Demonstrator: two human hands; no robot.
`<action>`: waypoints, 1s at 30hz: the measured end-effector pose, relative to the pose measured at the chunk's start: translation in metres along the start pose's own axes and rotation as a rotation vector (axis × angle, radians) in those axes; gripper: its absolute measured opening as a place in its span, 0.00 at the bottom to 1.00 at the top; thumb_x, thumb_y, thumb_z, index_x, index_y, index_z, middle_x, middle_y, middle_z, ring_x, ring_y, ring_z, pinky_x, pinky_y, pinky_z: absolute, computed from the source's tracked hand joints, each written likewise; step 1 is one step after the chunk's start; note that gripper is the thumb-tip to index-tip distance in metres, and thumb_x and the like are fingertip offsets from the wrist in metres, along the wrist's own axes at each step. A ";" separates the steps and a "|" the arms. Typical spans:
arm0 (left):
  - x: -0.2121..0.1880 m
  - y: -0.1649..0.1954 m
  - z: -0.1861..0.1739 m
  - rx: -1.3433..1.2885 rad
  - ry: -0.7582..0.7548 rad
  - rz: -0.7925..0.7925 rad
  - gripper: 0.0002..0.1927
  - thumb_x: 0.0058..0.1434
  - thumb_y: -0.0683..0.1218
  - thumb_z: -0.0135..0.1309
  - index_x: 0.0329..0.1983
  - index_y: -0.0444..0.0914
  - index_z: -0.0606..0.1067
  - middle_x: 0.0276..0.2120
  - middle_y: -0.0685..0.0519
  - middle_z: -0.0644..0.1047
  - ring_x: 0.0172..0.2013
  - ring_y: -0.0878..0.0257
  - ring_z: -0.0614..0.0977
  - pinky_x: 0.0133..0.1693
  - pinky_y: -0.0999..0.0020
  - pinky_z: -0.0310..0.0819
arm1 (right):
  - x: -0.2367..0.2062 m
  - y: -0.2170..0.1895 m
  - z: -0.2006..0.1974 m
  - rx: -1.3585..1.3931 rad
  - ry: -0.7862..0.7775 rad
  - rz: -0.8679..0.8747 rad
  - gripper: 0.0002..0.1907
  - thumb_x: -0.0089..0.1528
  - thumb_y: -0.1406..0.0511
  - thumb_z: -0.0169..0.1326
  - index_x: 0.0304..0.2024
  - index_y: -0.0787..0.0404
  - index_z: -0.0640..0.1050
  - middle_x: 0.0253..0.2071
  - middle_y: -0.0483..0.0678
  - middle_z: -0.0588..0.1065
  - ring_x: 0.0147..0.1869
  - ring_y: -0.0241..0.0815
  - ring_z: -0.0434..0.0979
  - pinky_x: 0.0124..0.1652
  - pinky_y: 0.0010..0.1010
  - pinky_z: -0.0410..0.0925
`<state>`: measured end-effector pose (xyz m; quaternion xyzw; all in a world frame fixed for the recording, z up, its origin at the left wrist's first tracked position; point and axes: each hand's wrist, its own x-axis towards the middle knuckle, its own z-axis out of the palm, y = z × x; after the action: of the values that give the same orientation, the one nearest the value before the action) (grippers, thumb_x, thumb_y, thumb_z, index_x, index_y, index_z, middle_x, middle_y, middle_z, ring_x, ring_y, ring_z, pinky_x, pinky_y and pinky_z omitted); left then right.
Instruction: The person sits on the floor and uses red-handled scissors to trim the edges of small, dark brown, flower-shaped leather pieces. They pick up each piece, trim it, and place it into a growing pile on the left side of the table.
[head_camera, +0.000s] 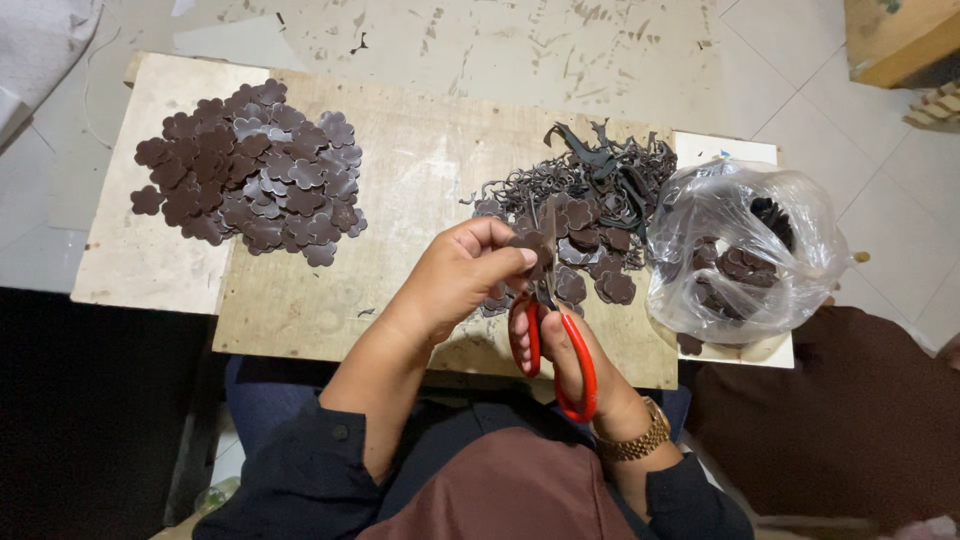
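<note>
My left hand (462, 275) pinches a small dark brown flower-shaped piece (532, 245) between thumb and fingers. My right hand (570, 355) grips red-handled scissors (556, 335), whose blades point up and away at the piece. A gold watch (632, 440) is on my right wrist. Just behind the hands lies a heap of uncut brown pieces and curly offcuts (590, 200). A pile of finished brown flower shapes (255, 165) lies on the left of the wooden board (420, 170).
A clear plastic bag (745, 250) holding more brown pieces sits at the board's right end. The board rests over my lap on a tiled floor. A wooden box corner (895, 40) shows at the top right. Dark cloth (850, 410) lies at the right.
</note>
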<state>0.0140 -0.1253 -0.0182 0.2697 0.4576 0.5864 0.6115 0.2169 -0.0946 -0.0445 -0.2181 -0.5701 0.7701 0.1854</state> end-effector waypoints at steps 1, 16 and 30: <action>0.000 -0.002 0.000 -0.005 0.000 0.013 0.04 0.62 0.42 0.59 0.36 0.37 0.76 0.30 0.54 0.81 0.29 0.69 0.81 0.31 0.74 0.74 | 0.000 0.000 0.000 0.005 0.001 0.001 0.28 0.71 0.43 0.39 0.42 0.61 0.71 0.32 0.42 0.67 0.34 0.34 0.66 0.36 0.24 0.64; 0.003 -0.009 0.001 0.054 0.034 0.071 0.04 0.60 0.41 0.62 0.34 0.35 0.79 0.30 0.54 0.81 0.32 0.67 0.80 0.38 0.72 0.77 | 0.000 0.000 0.010 -0.037 0.132 0.064 0.24 0.70 0.45 0.39 0.38 0.58 0.68 0.29 0.39 0.63 0.29 0.30 0.61 0.29 0.21 0.60; 0.004 -0.006 -0.003 0.046 0.036 0.100 0.07 0.61 0.42 0.59 0.41 0.35 0.79 0.35 0.54 0.82 0.34 0.68 0.81 0.39 0.71 0.77 | 0.000 0.000 0.008 0.058 0.110 0.069 0.25 0.70 0.45 0.42 0.35 0.58 0.67 0.26 0.39 0.60 0.25 0.30 0.58 0.25 0.22 0.56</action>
<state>0.0141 -0.1233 -0.0257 0.2958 0.4678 0.6102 0.5669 0.2122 -0.1010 -0.0421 -0.2742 -0.5286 0.7792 0.1958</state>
